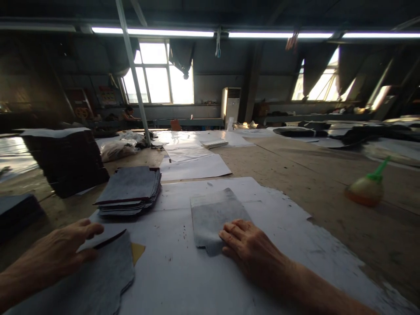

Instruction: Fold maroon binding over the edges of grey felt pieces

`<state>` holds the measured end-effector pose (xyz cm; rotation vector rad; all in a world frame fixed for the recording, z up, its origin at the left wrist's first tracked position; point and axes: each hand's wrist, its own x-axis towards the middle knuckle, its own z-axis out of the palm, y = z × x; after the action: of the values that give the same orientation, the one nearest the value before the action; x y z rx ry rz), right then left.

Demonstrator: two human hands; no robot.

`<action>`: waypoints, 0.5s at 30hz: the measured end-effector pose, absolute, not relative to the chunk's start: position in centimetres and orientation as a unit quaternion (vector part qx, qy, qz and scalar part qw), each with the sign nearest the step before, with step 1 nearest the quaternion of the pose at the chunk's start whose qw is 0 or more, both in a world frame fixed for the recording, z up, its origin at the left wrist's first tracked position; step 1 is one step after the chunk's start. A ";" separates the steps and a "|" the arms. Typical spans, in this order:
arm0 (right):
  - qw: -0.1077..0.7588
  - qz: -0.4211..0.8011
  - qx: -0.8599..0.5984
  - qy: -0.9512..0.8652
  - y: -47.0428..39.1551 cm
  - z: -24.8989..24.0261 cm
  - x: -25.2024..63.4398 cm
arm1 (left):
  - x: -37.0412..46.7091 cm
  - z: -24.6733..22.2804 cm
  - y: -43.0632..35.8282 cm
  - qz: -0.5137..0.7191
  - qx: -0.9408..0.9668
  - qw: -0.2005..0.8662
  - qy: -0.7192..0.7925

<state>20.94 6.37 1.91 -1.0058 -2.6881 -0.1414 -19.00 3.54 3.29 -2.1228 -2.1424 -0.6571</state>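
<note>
Two grey pieces (213, 214), hand-covered corners

My right hand (249, 247) lies flat on a grey cut piece (215, 216) at lower centre, fingers on its near edge. My left hand (64, 253), lower left, rests on the top of a grey pile (101, 271). Both sit on white paper (183, 271) covering the bench (295, 170). Another stack of grey pieces (131, 190) lies just behind, and a green-capped bottle (369, 186) lies at the right.

On the tabletop (295, 175), a single fabric piece (215, 214) lay on paper sheets (183, 271); a small stack of pieces (129, 190) sat behind-left, a squeeze bottle (367, 188) far right.
</note>
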 end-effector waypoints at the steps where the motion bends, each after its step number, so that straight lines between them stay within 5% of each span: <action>1: 0.133 -0.048 -0.331 -0.933 6.5 1.6 21.1 | -18.0 2.7 3.3 -0.198 -0.684 0.037 -0.701; 6: 0.153 -0.033 -0.301 -0.941 6.4 1.4 20.9 | -10.0 0.5 1.4 -0.204 -0.780 0.012 -0.591; 15: 0.291 0.058 -0.464 -0.835 5.9 2.3 21.9 | 0.7 -0.2 1.2 -0.289 -0.880 0.003 -0.377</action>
<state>21.89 5.93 2.27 -1.2374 -2.2255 0.1556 0.71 1.22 -0.21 -2.7587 -1.1834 -0.9056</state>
